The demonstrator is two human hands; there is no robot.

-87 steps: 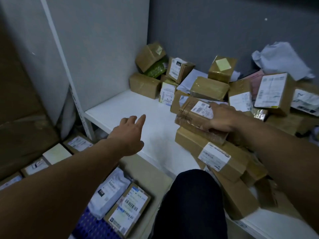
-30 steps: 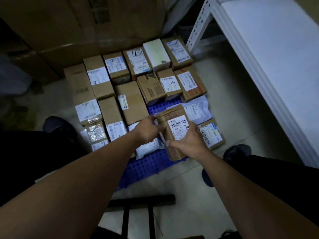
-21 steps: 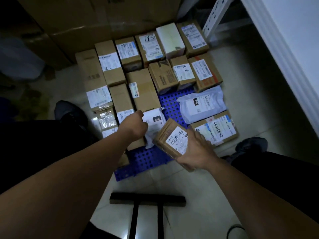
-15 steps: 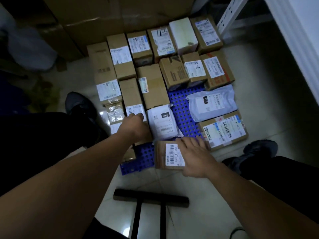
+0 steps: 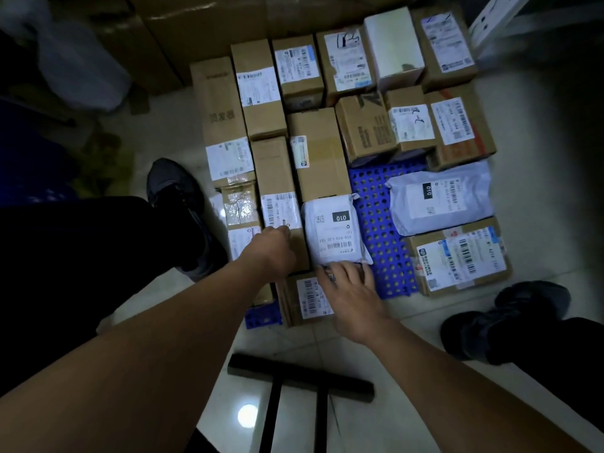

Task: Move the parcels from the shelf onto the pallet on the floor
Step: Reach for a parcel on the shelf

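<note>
Parcel (image 5: 309, 300) now down on pallet (image 5: 379, 230); right grip (image 5: 351, 292) flat on it, fingers straight; left grip (image 5: 274, 253) unclear.

L hand (image 5: 273, 253) is showing its back only, fingertips tucking out of sight, so its hold on the long brown box (image 5: 277, 168) isn't telling. R hand (image 5: 351, 295) is covering the far end of the small parcel (image 5: 302, 304) & the near edge of the white mailer (image 5: 336, 230). Parcels are hiding most of the blue pallet (image 5: 376, 207). Shelf frame (image 5: 487, 27) is running off the top-right corner; black T-stand (image 5: 300, 377) is getting cut by the bottom edge. Label print is blurring, too small to read.
</note>
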